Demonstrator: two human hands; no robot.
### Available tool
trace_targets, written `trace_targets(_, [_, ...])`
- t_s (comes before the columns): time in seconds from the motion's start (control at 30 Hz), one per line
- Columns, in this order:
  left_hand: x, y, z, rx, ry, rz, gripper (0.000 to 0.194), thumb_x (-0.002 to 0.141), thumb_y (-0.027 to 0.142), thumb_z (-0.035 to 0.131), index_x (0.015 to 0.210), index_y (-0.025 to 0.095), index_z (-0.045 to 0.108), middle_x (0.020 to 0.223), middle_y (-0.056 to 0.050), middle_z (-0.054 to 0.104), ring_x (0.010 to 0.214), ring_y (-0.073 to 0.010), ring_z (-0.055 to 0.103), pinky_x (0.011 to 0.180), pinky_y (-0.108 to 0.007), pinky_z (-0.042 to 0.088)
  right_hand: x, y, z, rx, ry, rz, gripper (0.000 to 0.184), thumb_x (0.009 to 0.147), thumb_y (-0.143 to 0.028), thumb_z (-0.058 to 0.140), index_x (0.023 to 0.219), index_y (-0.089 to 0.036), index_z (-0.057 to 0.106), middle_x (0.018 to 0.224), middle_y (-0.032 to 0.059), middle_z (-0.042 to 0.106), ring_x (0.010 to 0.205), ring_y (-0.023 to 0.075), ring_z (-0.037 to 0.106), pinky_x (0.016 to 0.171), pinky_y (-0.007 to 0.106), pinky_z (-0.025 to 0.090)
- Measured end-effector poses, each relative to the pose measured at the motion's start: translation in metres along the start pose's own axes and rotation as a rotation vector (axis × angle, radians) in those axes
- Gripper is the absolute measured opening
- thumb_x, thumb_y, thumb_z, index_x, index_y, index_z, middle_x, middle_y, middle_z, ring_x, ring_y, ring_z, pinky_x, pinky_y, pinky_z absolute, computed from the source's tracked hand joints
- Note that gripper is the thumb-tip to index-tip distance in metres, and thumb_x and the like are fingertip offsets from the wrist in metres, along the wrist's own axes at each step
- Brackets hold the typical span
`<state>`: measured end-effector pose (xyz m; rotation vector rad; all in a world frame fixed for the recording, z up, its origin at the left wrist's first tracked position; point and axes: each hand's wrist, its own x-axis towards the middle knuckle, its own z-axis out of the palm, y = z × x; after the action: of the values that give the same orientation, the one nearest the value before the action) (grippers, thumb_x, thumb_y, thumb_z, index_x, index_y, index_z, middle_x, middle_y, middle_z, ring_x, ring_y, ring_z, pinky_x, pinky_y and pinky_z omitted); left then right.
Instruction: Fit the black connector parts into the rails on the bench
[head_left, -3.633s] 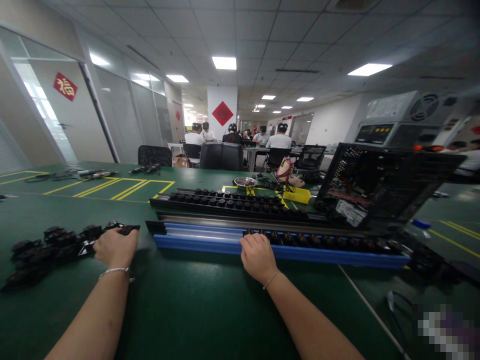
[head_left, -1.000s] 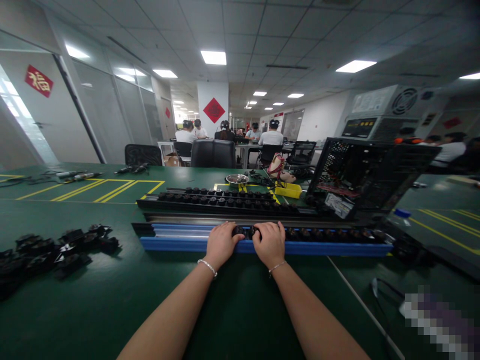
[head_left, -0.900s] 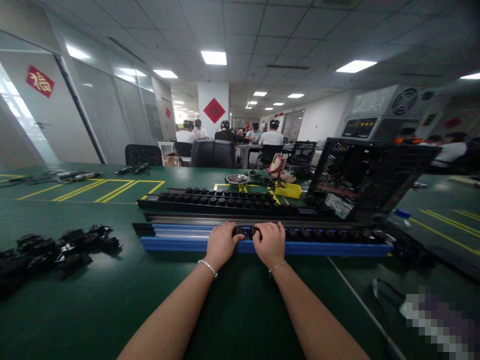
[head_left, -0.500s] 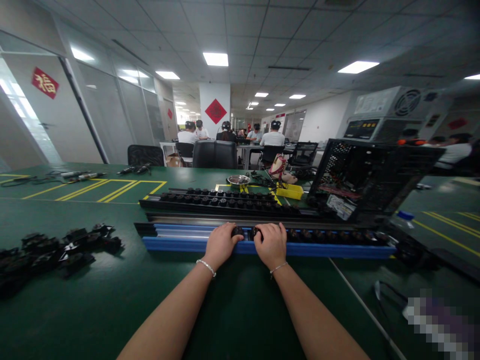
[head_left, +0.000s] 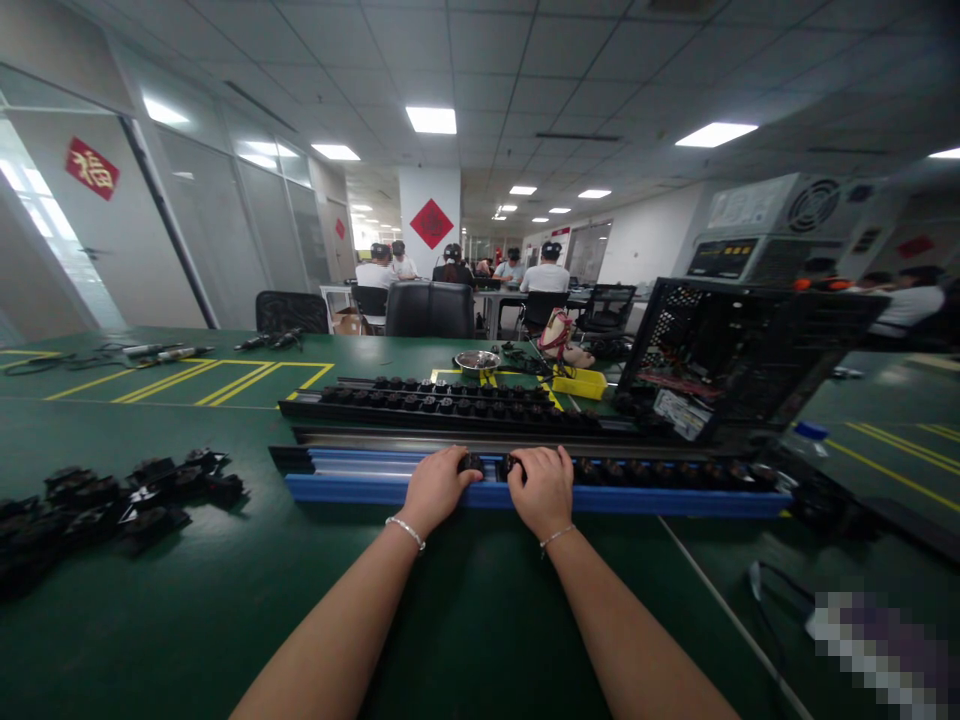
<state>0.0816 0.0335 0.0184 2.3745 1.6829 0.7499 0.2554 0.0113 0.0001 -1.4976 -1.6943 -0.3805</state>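
Observation:
A long blue channel rail [head_left: 352, 489] lies across the green table in front of me. My left hand [head_left: 435, 492] is closed on a small black socket module [head_left: 471, 463] in the rail, thumb on the near side. Just to its right, my right hand [head_left: 541, 490] grips another black module [head_left: 511, 465], mostly hidden by the fingers. A narrow gap separates the two modules. From the right hand onward, a row of similar modules [head_left: 660, 472] fills the rail's right part. Its left part shows bare metal. A heap of loose black modules [head_left: 154, 490] lies at the left.
Behind the blue rail lie black rails [head_left: 450, 405] with modules in them. A metal bowl [head_left: 477, 360] and a yellow tray [head_left: 580, 383] stand farther back. An open computer case [head_left: 750, 365] stands at the right, power supplies [head_left: 761, 205] above it. People sit at far tables.
My left hand has come from the loose heap to the rail with a module. Over the last half second it has slid slightly left along the rail. My right hand stays nearly still.

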Motion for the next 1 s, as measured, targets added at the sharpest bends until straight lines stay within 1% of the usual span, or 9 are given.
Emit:
trace_targets(0.3, [0.000,-0.004,0.000,0.001,0.012,0.017,0.037,0.077,0.041,0.059,0.109,0.021,0.058,0.112,-0.006,0.064,0.102,-0.0204,0.058,0.090,-0.031,0.041,0.000,0.001,0.001,-0.014,0.018,-0.009,0.018,0.076,-0.020,0.048,0.085,-0.022,0.064,0.088,0.0022,0.067,0.092,0.0195,0.054,0.103,0.040,0.017])
trace_targets(0.5, [0.000,-0.004,-0.004,0.011,-0.007,0.019,0.039,0.078,0.040,0.058,0.112,0.021,0.057,0.114,-0.006,0.063,0.105,-0.0206,0.056,0.092,-0.031,0.039,0.000,-0.001,-0.001,-0.013,0.002,0.008,0.019,0.077,-0.020,0.047,0.086,-0.021,0.064,0.089,0.0022,0.067,0.093,0.0199,0.054,0.103,0.041,0.017])
trace_targets(0.67, [-0.002,-0.006,-0.009,0.013,-0.024,0.001,0.038,0.078,0.040,0.058,0.112,0.023,0.057,0.117,-0.005,0.062,0.107,-0.0198,0.055,0.092,-0.030,0.039,0.000,-0.001,0.000,-0.017,0.004,0.001,0.019,0.077,-0.020,0.048,0.085,-0.021,0.064,0.089,0.0024,0.068,0.093,0.0198,0.054,0.103,0.041,0.017])
trace_targets(0.8, [-0.002,-0.006,-0.009,0.008,-0.026,0.007,0.039,0.078,0.040,0.058,0.112,0.022,0.057,0.116,-0.006,0.062,0.106,-0.0206,0.056,0.092,-0.031,0.039,0.000,-0.001,0.000,-0.019,0.008,-0.001,0.019,0.077,-0.020,0.047,0.085,-0.021,0.064,0.089,0.0026,0.068,0.092,0.0201,0.054,0.103,0.041,0.018])
trace_targets(1.0, [-0.001,-0.008,-0.012,0.007,-0.043,-0.005,0.038,0.077,0.040,0.059,0.111,0.023,0.057,0.115,-0.005,0.062,0.107,-0.0194,0.055,0.092,-0.029,0.039,0.000,-0.002,-0.002,-0.007,0.011,0.001,0.019,0.077,-0.020,0.047,0.085,-0.021,0.065,0.089,0.0028,0.068,0.092,0.0202,0.054,0.103,0.041,0.018])
